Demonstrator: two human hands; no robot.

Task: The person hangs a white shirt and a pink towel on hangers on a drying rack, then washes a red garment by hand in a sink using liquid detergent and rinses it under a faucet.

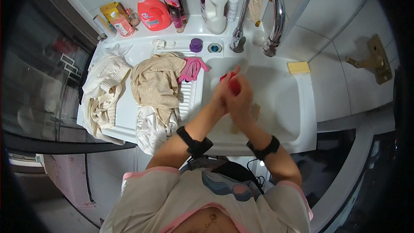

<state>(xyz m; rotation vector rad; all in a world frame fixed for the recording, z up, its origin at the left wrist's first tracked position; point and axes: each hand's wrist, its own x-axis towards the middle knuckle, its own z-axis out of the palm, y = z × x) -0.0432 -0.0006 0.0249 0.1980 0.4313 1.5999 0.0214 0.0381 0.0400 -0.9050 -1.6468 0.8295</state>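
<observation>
Over the white sink basin (pixel 280 103), my two hands are pressed together around a small red cloth (pixel 235 86). My left hand (pixel 221 94) grips it from the left, and a fingertip shows beyond the cloth. My right hand (pixel 242 100) closes on it from the right. Most of the cloth is hidden between the fingers. Below my hands, cloudy water and a brownish patch (pixel 255 111) show in the basin; I cannot make out what the patch is.
On the washboard left of the basin lie a beige garment (pixel 157 80), a pink cloth (pixel 192 69) and white clothes (pixel 105 77). Behind stand a red detergent bottle (pixel 153 15), a white jug (pixel 215 8) and a purple cap (pixel 196 45). A chrome faucet (pixel 276 21) arches over the basin; yellow soap (pixel 298 67) sits right.
</observation>
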